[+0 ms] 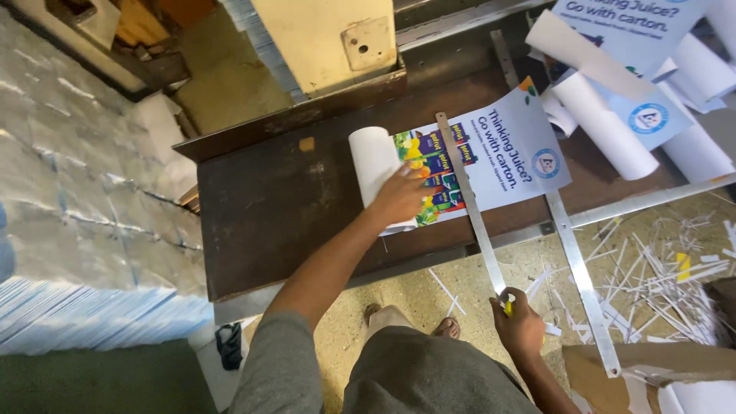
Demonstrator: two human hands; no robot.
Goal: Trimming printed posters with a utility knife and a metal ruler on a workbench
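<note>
A printed poster (491, 157) lies on the dark surface (268, 207) in the upper middle of the frame, its left end curled up into a white roll. The left hand (400, 195) lies flat on the poster's colourful left part, fingers spread and gripping nothing, simply pressing the sheet down. A long steel ruler (469, 207) runs across the poster from its top edge down past the front lip of the surface. The right hand (520, 326), lower right of centre, has its grip closed around a small yellow-handled cutter (507, 305) at the ruler's lower end.

By the look of it, the work is at the trimming step: sheet pinned, straightedge laid, blade at the near end of the line. A clean cut would call for firm pressure on the sheet and ruler (nothing is pressing on the ruler now) so neither shifts.

No true container shows. Rolled posters (613, 130) are heaped at the upper right, and white paper strips (659, 284) are scattered on the floor at the right. A metal frame bar (583, 284) slants beside them.
</note>
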